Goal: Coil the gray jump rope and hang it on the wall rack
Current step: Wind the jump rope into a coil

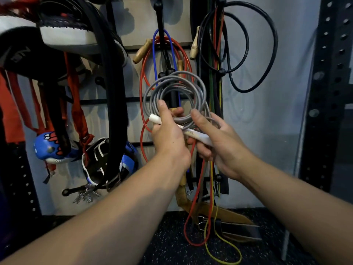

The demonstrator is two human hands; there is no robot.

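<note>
The gray jump rope (pixel 172 88) is wound into several loops, held up in front of the wall rack (pixel 160 20). Its white handles (pixel 193 133) lie across the bottom of the coil. My left hand (pixel 168 134) grips the coil and one handle end, thumb up over the loops. My right hand (pixel 217 138) holds the other handle end and the right side of the coil, fingers curled underneath. A black ball-tipped peg (pixel 221 72) of the rack juts out just right of the coil's top; other pegs sit behind the coil.
Red (pixel 145 73), blue and black (pixel 246 54) ropes with wooden handles hang on the rack behind. Boxing headgear (pixel 51 148) and belts hang at left. A black perforated upright (pixel 328 92) stands right. Leather belts and cords trail on the speckled floor (pixel 172 245).
</note>
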